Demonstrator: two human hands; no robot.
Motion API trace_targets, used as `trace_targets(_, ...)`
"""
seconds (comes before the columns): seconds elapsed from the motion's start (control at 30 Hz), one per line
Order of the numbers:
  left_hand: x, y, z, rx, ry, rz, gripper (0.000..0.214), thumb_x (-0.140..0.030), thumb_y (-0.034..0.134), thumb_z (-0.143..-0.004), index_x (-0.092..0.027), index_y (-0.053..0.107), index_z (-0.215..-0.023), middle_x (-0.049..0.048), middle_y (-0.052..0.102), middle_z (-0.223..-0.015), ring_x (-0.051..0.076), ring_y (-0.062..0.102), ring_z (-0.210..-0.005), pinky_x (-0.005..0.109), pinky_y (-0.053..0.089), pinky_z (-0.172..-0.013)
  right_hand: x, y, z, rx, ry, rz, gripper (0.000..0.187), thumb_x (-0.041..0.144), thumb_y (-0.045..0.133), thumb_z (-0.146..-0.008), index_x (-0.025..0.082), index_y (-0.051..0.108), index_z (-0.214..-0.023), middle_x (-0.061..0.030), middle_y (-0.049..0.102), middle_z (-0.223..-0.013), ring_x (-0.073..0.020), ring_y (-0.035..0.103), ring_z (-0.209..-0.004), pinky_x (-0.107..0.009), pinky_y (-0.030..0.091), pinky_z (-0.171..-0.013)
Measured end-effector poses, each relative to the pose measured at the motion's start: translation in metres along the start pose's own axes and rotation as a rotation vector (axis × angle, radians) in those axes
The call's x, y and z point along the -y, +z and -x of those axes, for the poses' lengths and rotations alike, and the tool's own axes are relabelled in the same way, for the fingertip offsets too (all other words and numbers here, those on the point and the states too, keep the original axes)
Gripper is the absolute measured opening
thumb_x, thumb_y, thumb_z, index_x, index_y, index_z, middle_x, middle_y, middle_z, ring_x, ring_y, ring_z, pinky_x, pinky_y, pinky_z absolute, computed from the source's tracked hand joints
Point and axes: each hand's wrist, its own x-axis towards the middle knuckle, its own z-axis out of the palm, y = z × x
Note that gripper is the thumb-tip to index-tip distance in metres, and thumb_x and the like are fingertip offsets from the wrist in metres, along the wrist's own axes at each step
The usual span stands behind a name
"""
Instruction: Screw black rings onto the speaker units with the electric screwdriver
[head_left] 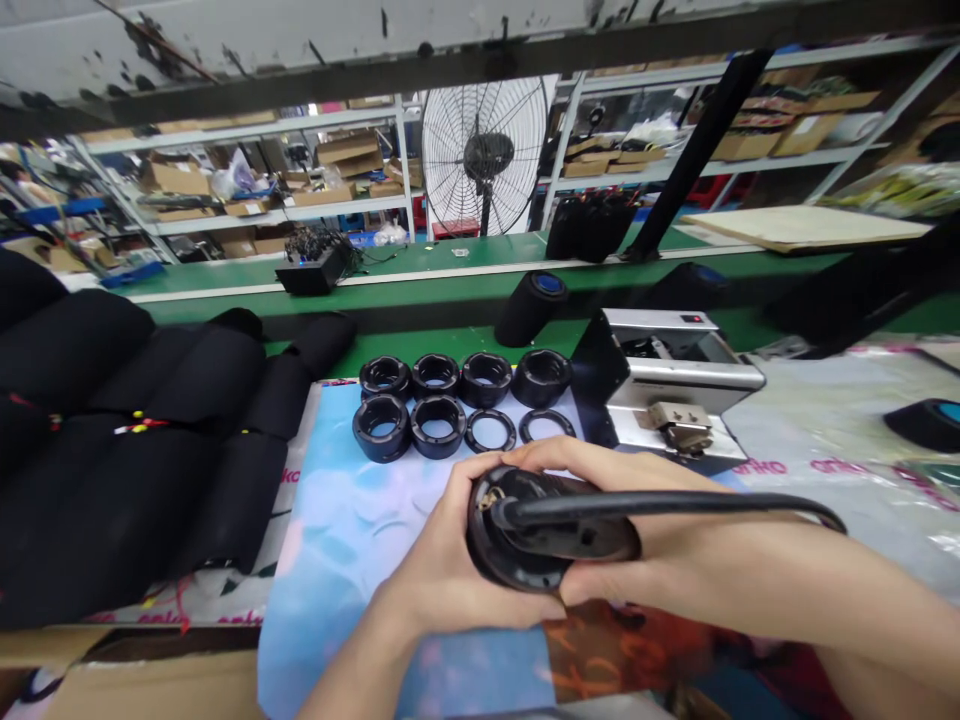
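My left hand (442,570) is closed around a black round part (499,565), low over the blue sheet (322,560). My right hand (637,500) grips a black corded tool (592,540), which looks like an electric screwdriver seen from its cable end. A small brass-coloured loop sits beside the cable, and the thick cord (720,503) runs off to the right over my wrist. Both hands meet at the round part; the tool's tip is hidden. Just beyond them, several black rings (381,428) stand in two rows, two of them thinner (490,432).
A silver and black screw feeder box (667,375) stands right of the rings. Black fabric-covered cylinders (202,380) are piled at left. Another black cylinder (529,308) stands behind the rings. A large fan (486,155) and shelves lie beyond the green bench (420,300).
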Motion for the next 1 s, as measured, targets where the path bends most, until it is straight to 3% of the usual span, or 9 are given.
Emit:
trace_targets(0.07, 0.0, 0.002, 0.002, -0.04, -0.008, -0.012, 0.103, -0.024, 0.103, -0.055, -0.026, 0.049, -0.142, 0.0128, 0.07, -0.146, 0.039, 0.072, -0.132, 0.056, 0.056, -0.116, 0.0, -0.005, -0.001, 0.014, -0.017, 0.051, 0.063, 0.031, 0.083, -0.082, 0.039, 0.066, -0.142, 0.0041, 0.073, -0.126, -0.0219, 0.07, -0.113, -0.026, 0.057, -0.086)
trace_targets(0.23, -0.004, 0.019, 0.01, -0.276, -0.002, -0.124, 0.126, -0.036, 0.111, -0.038, -0.028, 0.052, -0.149, 0.0118, 0.067, -0.148, 0.043, 0.064, -0.14, 0.06, 0.049, -0.123, 0.0, 0.0, 0.002, -0.085, 0.205, -0.036, 0.064, 0.036, 0.09, -0.074, 0.034, 0.07, -0.135, 0.0026, 0.075, -0.116, -0.0238, 0.072, -0.106, -0.027, 0.059, -0.084)
trace_targets(0.3, -0.007, 0.029, 0.012, -0.373, -0.044, -0.166, 0.111, -0.035, 0.11, -0.042, -0.028, 0.059, -0.141, 0.0095, 0.07, -0.143, 0.04, 0.068, -0.136, 0.058, 0.053, -0.12, -0.005, 0.001, 0.004, -0.144, 0.174, -0.175, 0.066, 0.031, 0.094, -0.066, 0.029, 0.072, -0.129, 0.0006, 0.075, -0.111, -0.0252, 0.073, -0.103, -0.028, 0.06, -0.083)
trace_targets(0.37, -0.008, 0.037, 0.014, -0.446, -0.055, -0.216, 0.094, -0.027, 0.104, -0.054, -0.029, 0.061, -0.137, 0.0084, 0.071, -0.143, 0.036, 0.07, -0.132, 0.053, 0.059, -0.113, -0.014, -0.004, 0.011, -0.259, 0.145, -0.379, 0.059, 0.026, 0.092, -0.068, 0.024, 0.073, -0.123, 0.0006, 0.073, -0.086, -0.0228, 0.073, -0.082, -0.028, 0.059, -0.069)
trace_targets(0.43, -0.007, 0.042, 0.016, -0.482, 0.003, -0.28, 0.086, -0.019, 0.096, -0.06, -0.03, 0.06, -0.138, 0.0079, 0.071, -0.144, 0.034, 0.072, -0.131, 0.047, 0.063, -0.108, -0.027, -0.017, 0.023, -0.48, 0.08, -0.624, 0.047, 0.032, 0.093, -0.076, 0.022, 0.071, -0.116, 0.002, 0.066, -0.07, -0.0171, 0.062, -0.055, -0.027, 0.051, -0.054)
trace_targets(0.53, -0.005, 0.045, 0.012, -0.454, 0.125, -0.374, 0.077, -0.018, 0.086, -0.066, -0.029, 0.059, -0.137, 0.0067, 0.073, -0.137, 0.032, 0.075, -0.125, 0.044, 0.065, -0.104, -0.042, -0.04, 0.047, -0.906, -0.138, -0.897, 0.054, 0.061, 0.097, -0.077, 0.026, 0.064, -0.103, 0.003, 0.067, -0.076, -0.0126, 0.057, -0.049, -0.028, 0.049, -0.053)
trace_targets(0.67, 0.0, 0.058, -0.017, -0.355, 0.12, -0.415, 0.07, -0.027, 0.084, -0.069, -0.027, 0.062, -0.135, 0.0079, 0.072, -0.137, 0.032, 0.074, -0.125, 0.046, 0.062, -0.109, -0.05, -0.061, 0.06, -1.312, -0.41, -0.843, 0.059, 0.068, 0.098, -0.069, 0.026, 0.062, -0.09, 0.0066, 0.058, -0.067, -0.0128, 0.055, -0.051, -0.028, 0.048, -0.051)
trace_targets(0.83, 0.001, 0.09, -0.059, -0.114, 0.074, -0.34, 0.073, -0.029, 0.085, -0.065, -0.023, 0.06, -0.134, 0.0094, 0.074, -0.134, 0.029, 0.077, -0.119, 0.041, 0.064, -0.101, -0.061, -0.067, 0.03, -1.343, -0.556, -0.698, 0.051, 0.068, 0.089, -0.084, 0.024, 0.066, -0.093, 0.0053, 0.06, -0.064, -0.0129, 0.055, -0.045, -0.026, 0.039, -0.041)
trace_targets(1.0, -0.001, 0.099, -0.069, -0.104, 0.079, -0.345, 0.067, -0.03, 0.082, -0.069, -0.022, 0.061, -0.132, 0.0097, 0.077, -0.131, 0.028, 0.079, -0.116, 0.039, 0.066, -0.099, -0.07, -0.07, 0.006, -1.282, -0.545, -0.687, 0.059, 0.073, 0.086, -0.084, 0.022, 0.057, -0.082, 0.0044, 0.056, -0.057, -0.0123, 0.051, -0.04, -0.024, 0.037, -0.039)
